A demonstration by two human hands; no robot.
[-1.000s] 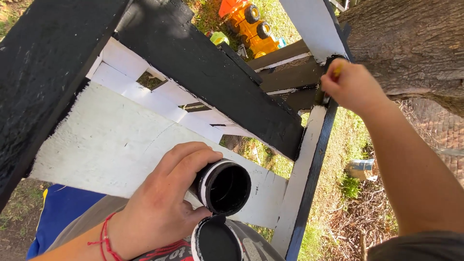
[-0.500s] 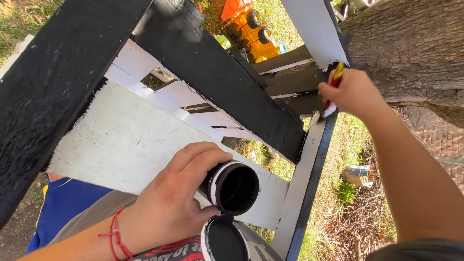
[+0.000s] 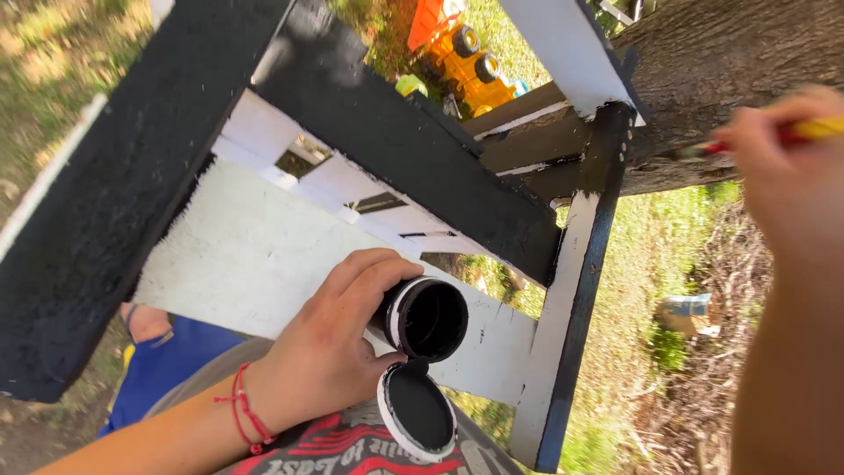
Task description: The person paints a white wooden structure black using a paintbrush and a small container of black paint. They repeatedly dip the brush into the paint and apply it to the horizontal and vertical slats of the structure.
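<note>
A half-painted black and white wooden frame [image 3: 264, 255] is seen behind both hands.

The left hand [image 3: 330, 347] is curled tightly around a small open paint pot [image 3: 426, 318], black inside, its flipped lid [image 3: 416, 411] hanging just below the thumb. The right hand [image 3: 782, 176] is closed on a yellow-handled brush [image 3: 796, 132], raised beside the tree trunk [image 3: 721, 62].

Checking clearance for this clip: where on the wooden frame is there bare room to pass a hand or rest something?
Free: the white plank face between the two black boards and the left hand; the open gap right of the half-painted post, over grass. Crowded: around the small black paint pot and its hinged lid, and by the tree trunk where the right hand holds a brush.
</note>
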